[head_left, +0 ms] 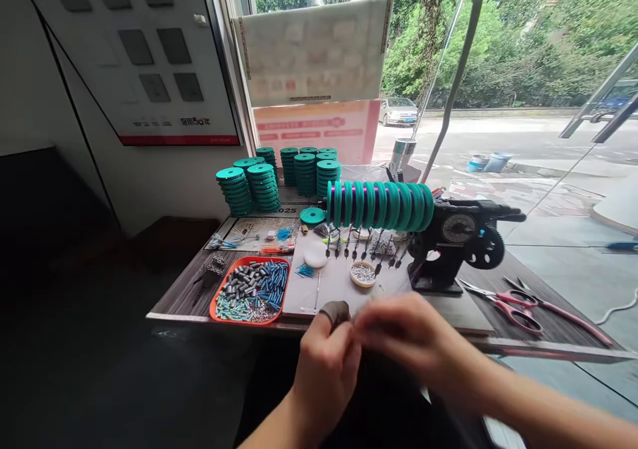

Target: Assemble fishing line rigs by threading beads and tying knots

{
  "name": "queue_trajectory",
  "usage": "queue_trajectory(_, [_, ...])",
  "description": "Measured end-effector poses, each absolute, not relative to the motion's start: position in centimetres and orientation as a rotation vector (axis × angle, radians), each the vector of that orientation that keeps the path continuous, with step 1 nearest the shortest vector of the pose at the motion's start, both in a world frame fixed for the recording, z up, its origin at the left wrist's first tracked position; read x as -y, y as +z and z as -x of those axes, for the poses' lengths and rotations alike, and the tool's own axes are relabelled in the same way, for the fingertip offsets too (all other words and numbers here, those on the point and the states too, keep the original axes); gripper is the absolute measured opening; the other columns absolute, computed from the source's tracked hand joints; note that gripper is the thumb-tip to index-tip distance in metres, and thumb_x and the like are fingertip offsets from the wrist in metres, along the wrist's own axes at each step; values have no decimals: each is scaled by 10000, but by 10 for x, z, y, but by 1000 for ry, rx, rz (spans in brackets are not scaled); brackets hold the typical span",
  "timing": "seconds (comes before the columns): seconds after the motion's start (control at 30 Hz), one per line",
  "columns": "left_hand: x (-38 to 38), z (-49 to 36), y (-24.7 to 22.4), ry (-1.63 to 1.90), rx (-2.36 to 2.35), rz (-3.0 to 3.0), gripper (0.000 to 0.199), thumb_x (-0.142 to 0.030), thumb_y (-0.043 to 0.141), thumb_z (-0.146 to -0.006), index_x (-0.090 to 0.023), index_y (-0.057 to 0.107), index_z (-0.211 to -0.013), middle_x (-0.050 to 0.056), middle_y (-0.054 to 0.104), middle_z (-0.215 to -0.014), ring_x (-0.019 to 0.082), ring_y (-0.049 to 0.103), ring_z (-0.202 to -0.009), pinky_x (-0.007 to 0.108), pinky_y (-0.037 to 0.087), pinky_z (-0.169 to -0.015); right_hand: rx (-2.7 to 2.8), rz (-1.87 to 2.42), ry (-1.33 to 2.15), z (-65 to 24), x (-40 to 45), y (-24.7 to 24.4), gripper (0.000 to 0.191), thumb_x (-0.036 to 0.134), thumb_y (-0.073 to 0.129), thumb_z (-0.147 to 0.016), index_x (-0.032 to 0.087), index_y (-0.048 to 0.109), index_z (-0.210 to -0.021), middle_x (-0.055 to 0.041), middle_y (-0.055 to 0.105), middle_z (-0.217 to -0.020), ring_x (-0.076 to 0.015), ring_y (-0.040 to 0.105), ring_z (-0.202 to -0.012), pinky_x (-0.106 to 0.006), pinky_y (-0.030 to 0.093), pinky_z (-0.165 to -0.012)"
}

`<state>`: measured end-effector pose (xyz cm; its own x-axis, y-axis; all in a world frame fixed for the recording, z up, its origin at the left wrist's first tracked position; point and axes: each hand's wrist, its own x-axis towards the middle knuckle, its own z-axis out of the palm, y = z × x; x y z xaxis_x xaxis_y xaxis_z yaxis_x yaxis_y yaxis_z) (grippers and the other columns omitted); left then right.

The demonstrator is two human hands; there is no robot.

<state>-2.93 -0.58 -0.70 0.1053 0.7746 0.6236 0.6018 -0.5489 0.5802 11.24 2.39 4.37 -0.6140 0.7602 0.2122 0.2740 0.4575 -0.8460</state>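
Note:
My left hand (326, 362) is closed in a pinch near the table's front edge, with a dark cover on one fingertip. Against its fingertips, my right hand (409, 336) is pinched too, blurred by motion. Whatever the fingers hold is too small to make out. Beyond them a row of green spools (379, 205) sits on a black winding machine (456, 233), with dark weights hanging below. A small round dish (363, 274) of white beads lies just past my hands. To their left is an orange tray (214, 306) of metal cylinders and blue and green pieces.
Stacks of green spools (264, 186) stand at the back left. Red-handled scissors (516, 308) and pliers (573, 321) lie at the right. A white round disc (316, 255), blue pieces (305, 271) and a thin metal tool (318, 291) rest near the middle.

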Motion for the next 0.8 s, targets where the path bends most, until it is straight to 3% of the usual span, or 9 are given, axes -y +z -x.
queue_trajectory(0.07, [5,30,-18,1627,-1503,-2502,178,-44,521,-790,-105,679,-844,124,638,-819,203,613,-752,278,498,-688,2077,1001,1288,-98,-52,59,96,165,585,-762,138,615,-674,10,613,-627,-92,535,-596,-185,415,-589])
queue_trajectory(0.2, [5,28,-22,1704,-1542,-2693,180,-26,535,-774,-106,670,-863,124,657,-780,215,609,-706,288,501,-636,2162,1085,1391,-70,-89,64,82,149,617,-702,116,635,-628,18,584,-519,-68,421,-406,-195,347,-410])
queue_trajectory(0.27, [6,27,-15,1640,-1430,-2564,193,-29,521,-774,-122,677,-842,113,668,-784,212,604,-725,295,491,-664,2206,1088,1355,-68,-89,61,78,142,643,-675,118,639,-601,20,572,-501,-77,442,-418,-198,349,-410])
queue_trajectory(0.33, [6,26,-4,1495,-1356,-2069,165,-59,541,-758,-146,679,-731,73,651,-729,173,576,-686,265,466,-650,2212,1085,1254,-80,-77,58,34,146,640,-690,128,655,-665,5,608,-588,-100,506,-518,-211,389,-491])
queue_trajectory(0.43, [2,27,8,1131,-1155,-999,80,-119,633,-646,-153,632,-573,10,576,-617,92,472,-555,192,376,-506,2202,1020,819,-114,-45,48,112,170,561,-793,153,651,-857,-34,625,-763,-131,533,-656,-251,392,-595])
queue_trajectory(0.5, [-2,28,11,974,-1046,-665,47,-151,657,-571,-144,611,-569,3,564,-607,66,431,-506,171,320,-446,2273,687,86,-135,-25,34,200,130,453,-862,160,650,-852,-27,595,-667,-128,513,-583,-263,368,-546])
queue_trajectory(0.57, [-4,28,11,908,-1010,-583,98,-180,664,-525,-136,586,-564,-3,535,-586,54,413,-478,161,287,-423,2359,469,-321,-144,-11,18,244,67,415,-865,140,643,-913,-21,586,-618,-138,510,-547,-284,357,-521])
queue_trajectory(0.67, [-4,27,9,868,-987,-543,149,-207,676,-500,-133,555,-544,-28,469,-557,44,394,-473,151,254,-427,2386,408,-433,-142,-3,1,254,36,394,-862,113,635,-885,-18,576,-579,-143,495,-509,-296,350,-484])
queue_trajectory(0.8, [-3,25,8,892,-1017,-668,101,-190,677,-528,-138,592,-545,-29,474,-559,53,368,-477,175,236,-437,2370,528,-210,-135,5,-3,387,60,252,-908,124,633,-874,-54,620,-646,-150,545,-584,-270,435,-544])
